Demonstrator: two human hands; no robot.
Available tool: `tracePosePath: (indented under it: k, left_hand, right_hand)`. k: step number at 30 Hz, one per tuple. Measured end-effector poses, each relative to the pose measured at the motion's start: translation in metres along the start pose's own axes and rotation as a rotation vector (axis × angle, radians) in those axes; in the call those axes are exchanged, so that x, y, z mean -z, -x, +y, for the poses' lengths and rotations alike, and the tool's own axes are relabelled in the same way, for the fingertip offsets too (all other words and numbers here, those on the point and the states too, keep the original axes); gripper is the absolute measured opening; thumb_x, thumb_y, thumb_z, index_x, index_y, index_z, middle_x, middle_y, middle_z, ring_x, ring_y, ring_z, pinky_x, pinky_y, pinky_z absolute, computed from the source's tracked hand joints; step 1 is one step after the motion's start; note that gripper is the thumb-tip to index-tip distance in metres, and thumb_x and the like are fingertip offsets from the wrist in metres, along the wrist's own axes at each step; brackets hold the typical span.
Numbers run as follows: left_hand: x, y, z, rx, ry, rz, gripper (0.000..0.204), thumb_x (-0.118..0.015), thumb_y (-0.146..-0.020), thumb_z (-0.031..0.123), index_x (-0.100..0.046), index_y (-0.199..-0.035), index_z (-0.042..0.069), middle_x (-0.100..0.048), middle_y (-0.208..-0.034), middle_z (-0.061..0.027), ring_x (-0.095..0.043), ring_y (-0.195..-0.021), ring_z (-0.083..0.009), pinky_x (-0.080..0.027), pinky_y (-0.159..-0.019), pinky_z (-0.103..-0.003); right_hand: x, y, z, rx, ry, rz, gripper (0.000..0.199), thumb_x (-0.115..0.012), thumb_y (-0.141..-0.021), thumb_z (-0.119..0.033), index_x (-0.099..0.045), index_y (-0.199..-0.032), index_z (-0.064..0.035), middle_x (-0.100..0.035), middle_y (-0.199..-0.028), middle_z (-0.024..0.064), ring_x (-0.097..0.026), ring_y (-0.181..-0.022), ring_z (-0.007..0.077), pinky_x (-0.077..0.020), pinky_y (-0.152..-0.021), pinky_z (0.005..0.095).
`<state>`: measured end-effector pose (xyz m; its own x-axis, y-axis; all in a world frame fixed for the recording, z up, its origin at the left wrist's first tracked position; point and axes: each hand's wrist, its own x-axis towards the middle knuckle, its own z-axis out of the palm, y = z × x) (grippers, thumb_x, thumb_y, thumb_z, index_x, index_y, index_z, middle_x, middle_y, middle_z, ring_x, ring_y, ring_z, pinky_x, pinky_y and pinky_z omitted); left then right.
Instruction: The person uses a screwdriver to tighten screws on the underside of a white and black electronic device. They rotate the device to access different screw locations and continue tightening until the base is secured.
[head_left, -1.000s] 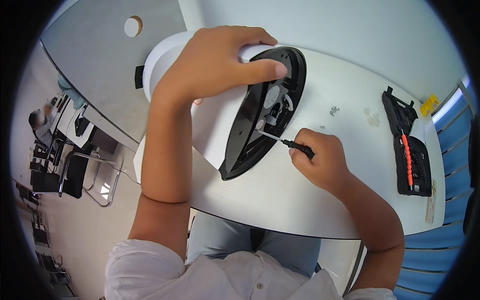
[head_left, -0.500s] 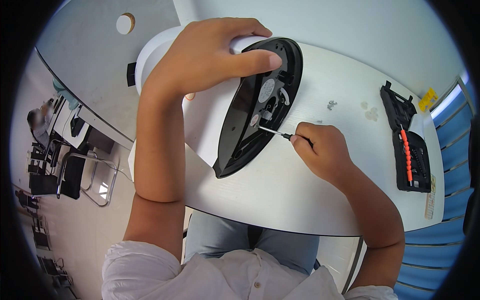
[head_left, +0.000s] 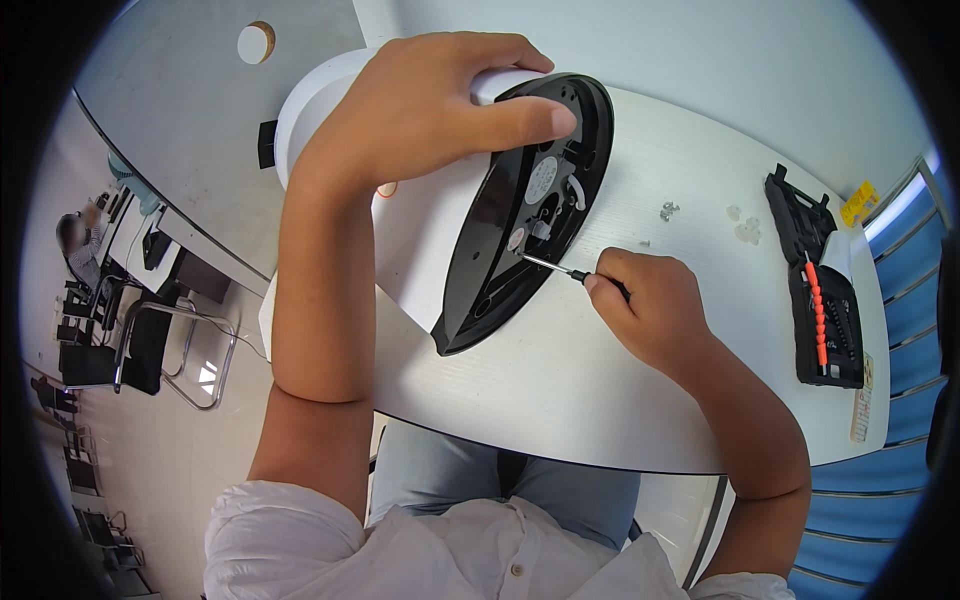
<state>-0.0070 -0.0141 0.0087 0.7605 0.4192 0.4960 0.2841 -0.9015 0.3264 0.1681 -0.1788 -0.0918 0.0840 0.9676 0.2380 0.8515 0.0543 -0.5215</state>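
A person seated at a white surface [head_left: 600, 400] works on a white appliance [head_left: 420, 230] tipped onto its side, its black oval base plate [head_left: 520, 220] turned toward the right hand. The left hand [head_left: 420, 110] lies over the top of the appliance, fingers [head_left: 520, 115] spread and curled around the upper rim of the base plate, the thumb pressed flat on the black plastic. The right hand [head_left: 650, 310] is clenched around the dark handle of a slim screwdriver [head_left: 555, 268], fingertips pinched near the front of the handle. The screwdriver's long axis runs nearly level, slanting slightly up to the left; its metal tip points left and meets the base plate near its middle, just beside a small round fitting. The base plate's long axis runs diagonally from upper right to lower left, its lower end resting on the surface. A few small loose parts [head_left: 668, 210] lie on the surface to the right of the appliance, and farther right sits an open black tool case [head_left: 815, 280] holding an orange-handled tool [head_left: 818, 312]
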Motion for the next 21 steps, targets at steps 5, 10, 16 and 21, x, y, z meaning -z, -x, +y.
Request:
tracePosePath:
  k: [5,10,16,21]
  left_hand:
    - [0.001,0.000,0.001,0.007,-0.002,-0.009,0.061,-0.061,-0.074,0.051,-0.064,-0.109,0.002,-0.067,-0.094,-0.0132,-0.064,-0.087,-0.0226,-0.048,-0.081,-0.031]
    - [0.001,-0.001,0.002,0.012,-0.002,-0.020,0.061,-0.061,-0.074,0.052,-0.065,-0.108,0.002,-0.067,-0.094,-0.0131,-0.063,-0.087,-0.0225,-0.048,-0.082,-0.031]
    - [0.000,0.000,0.001,0.020,-0.025,-0.002,0.060,-0.060,-0.074,0.052,-0.065,-0.108,0.003,-0.067,-0.094,-0.0129,-0.063,-0.087,-0.0225,-0.048,-0.081,-0.031]
    - [0.001,0.000,0.004,0.040,-0.037,-0.017,0.060,-0.060,-0.074,0.052,-0.065,-0.107,0.003,-0.067,-0.094,-0.0128,-0.064,-0.087,-0.0228,-0.048,-0.082,-0.031]
  right_hand:
    - [-0.003,0.000,0.001,0.021,0.002,0.034,0.023,-0.058,-0.084,-0.021,-0.056,-0.067,-0.0052,-0.053,-0.052,0.0098,-0.053,-0.048,0.0272,-0.0387,-0.048,0.0385]
    - [-0.010,0.010,-0.006,0.049,0.112,0.094,0.021,-0.059,-0.086,-0.021,-0.055,-0.073,-0.0052,-0.055,-0.056,0.0103,-0.056,-0.051,0.0285,-0.0426,-0.050,0.0400]
    - [-0.006,0.011,-0.013,-0.122,-0.125,-0.114,0.019,-0.060,-0.088,-0.019,-0.055,-0.079,-0.0030,-0.055,-0.057,0.0086,-0.054,-0.049,0.0236,-0.0403,-0.048,0.0351]
    - [-0.002,-0.002,-0.001,-0.306,-0.521,-0.269,0.019,-0.058,-0.090,-0.013,-0.050,-0.076,-0.0036,-0.047,-0.054,-0.0004,-0.036,-0.049,0.0067,-0.0310,-0.047,0.0256]
